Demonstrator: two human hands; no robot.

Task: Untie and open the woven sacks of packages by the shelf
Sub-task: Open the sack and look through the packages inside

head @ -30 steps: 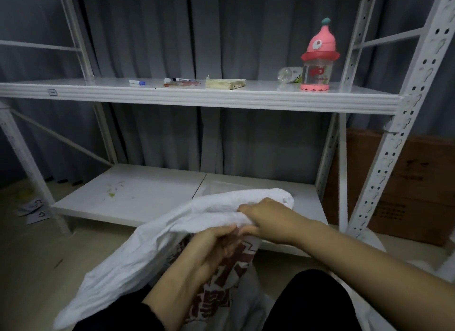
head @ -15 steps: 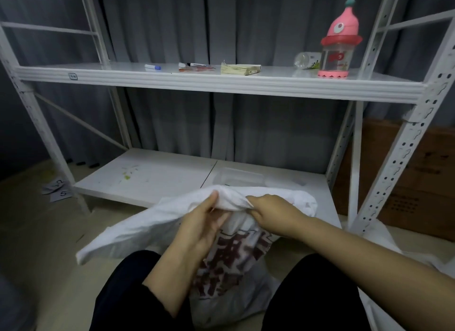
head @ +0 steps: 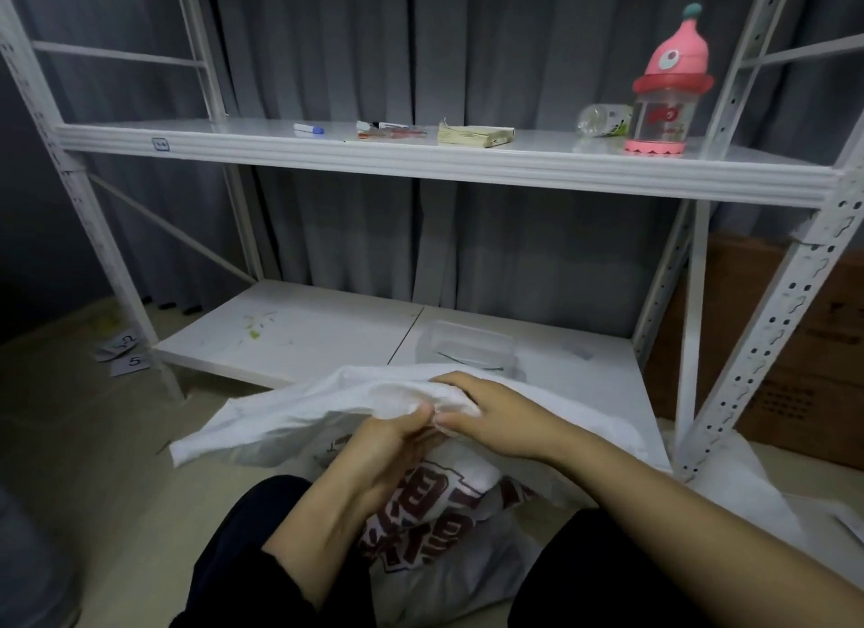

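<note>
A white woven sack (head: 290, 417) with dark red print stands on the floor between my knees, in front of the white metal shelf (head: 421, 160). Its top is gathered into a bunch and flops to the left. My left hand (head: 388, 445) grips the bunched neck from below. My right hand (head: 486, 412) pinches the same bunch from the right, fingers curled into the cloth. The two hands touch each other at the neck. I cannot make out any tie or knot under the fingers.
The upper shelf holds a pink bottle (head: 668, 80), a lying clear bottle (head: 603, 120), a paper pad (head: 472, 136) and pens (head: 308, 129). A clear plastic tub (head: 467, 347) sits on the lower shelf. Brown cardboard boxes (head: 804, 356) stand at right. Another white sack (head: 743, 496) lies at right.
The camera has tilted and the view shifted. My left hand has come up to the sack's neck and meets my right hand there; the bunched top now lies lower and flatter.
</note>
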